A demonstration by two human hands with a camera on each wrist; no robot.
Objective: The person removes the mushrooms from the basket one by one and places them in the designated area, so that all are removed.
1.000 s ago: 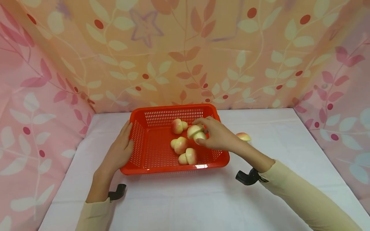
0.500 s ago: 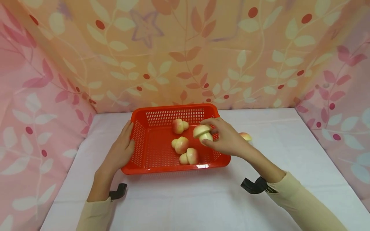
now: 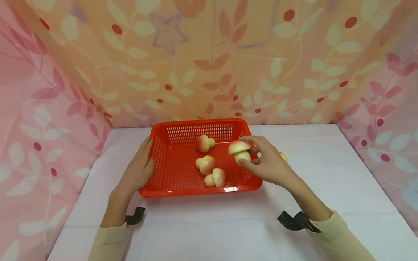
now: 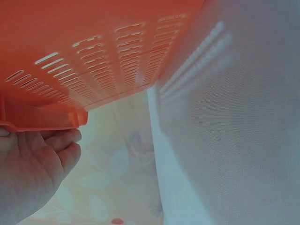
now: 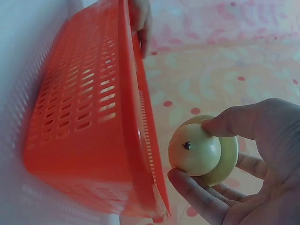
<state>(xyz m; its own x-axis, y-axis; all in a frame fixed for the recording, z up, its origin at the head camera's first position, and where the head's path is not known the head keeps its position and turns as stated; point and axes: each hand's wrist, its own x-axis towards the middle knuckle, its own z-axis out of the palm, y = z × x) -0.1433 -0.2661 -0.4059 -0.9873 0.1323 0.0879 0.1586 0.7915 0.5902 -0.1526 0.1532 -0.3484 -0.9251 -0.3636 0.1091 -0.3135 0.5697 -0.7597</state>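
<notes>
My right hand [image 3: 268, 159] pinches a toy mushroom [image 3: 242, 156], cream with a reddish cap, between thumb and fingers. The right wrist view shows the pale round stem of this mushroom [image 5: 194, 149] with a dark mark on its end, level with the basket's rim. Three more toy mushrooms lie in the red plastic basket [image 3: 176, 194]: one at the back [image 3: 205, 143], one in the middle [image 3: 206, 165], one near the front [image 3: 217, 178]. My left hand [image 3: 138, 168] holds the basket's left rim. In the left wrist view, that rim [image 4: 42, 127] hides part of the fingers.
Another cream and reddish piece [image 3: 283, 156] lies on the white tablecloth [image 3: 209, 224] right of the basket, mostly hidden behind my right hand. A floral curtain [image 3: 209, 65] stands close behind the basket, with pink floral cloth on both sides.
My right hand has moved right with the toy mushroom, from over the basket's middle right to its right rim. My left hand stays on the basket, and the other mushrooms lie still.
</notes>
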